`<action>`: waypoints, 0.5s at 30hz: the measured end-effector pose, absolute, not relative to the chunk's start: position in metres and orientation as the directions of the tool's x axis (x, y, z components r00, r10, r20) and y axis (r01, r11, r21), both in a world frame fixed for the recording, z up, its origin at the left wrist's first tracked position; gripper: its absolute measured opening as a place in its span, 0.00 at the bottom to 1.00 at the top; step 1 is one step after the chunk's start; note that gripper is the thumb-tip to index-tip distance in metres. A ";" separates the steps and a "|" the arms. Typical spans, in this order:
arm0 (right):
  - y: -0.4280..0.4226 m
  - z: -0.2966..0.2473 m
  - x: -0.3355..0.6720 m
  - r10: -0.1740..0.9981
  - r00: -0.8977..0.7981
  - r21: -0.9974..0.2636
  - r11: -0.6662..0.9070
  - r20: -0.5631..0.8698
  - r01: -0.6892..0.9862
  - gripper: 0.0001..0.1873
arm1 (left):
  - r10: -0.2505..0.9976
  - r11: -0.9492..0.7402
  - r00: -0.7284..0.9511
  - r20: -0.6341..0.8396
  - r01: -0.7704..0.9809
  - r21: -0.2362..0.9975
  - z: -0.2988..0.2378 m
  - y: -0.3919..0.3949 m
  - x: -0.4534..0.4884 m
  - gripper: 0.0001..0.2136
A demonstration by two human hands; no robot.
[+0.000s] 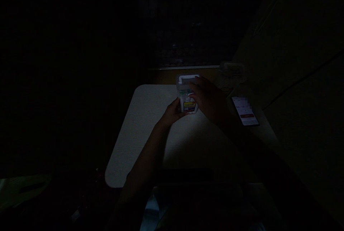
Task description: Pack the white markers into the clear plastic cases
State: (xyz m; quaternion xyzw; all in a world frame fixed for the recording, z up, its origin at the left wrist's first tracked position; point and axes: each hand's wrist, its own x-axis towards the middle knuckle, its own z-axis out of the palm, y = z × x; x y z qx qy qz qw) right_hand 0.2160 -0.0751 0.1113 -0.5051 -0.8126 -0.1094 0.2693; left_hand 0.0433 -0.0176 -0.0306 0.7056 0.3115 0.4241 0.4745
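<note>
A small clear plastic box (189, 106) with a yellow and dark label is at the far part of the white table. Its translucent lid (185, 84) has a white rim or handle, and something green shows just under it. My left hand (172, 113) is closed around the lower left side of the box. From the right, my right hand (208, 96) grips the upper right of the box at the lid, thumb in front and fingers over the top. Whether the lid is fully seated I cannot tell in the dim light.
The small white table (139, 123) has rounded corners. A lit phone (245, 111) lies near its right edge. Behind it is a dim clear container (232, 71). A dark cable (298, 82) runs off to the right. Most surroundings are in deep shadow.
</note>
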 end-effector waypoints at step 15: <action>-0.075 0.107 0.216 0.755 -0.310 -0.115 0.451 0.577 0.885 0.17 | 0.856 -0.376 0.424 0.295 0.121 0.919 -0.024 -0.021 0.043 0.36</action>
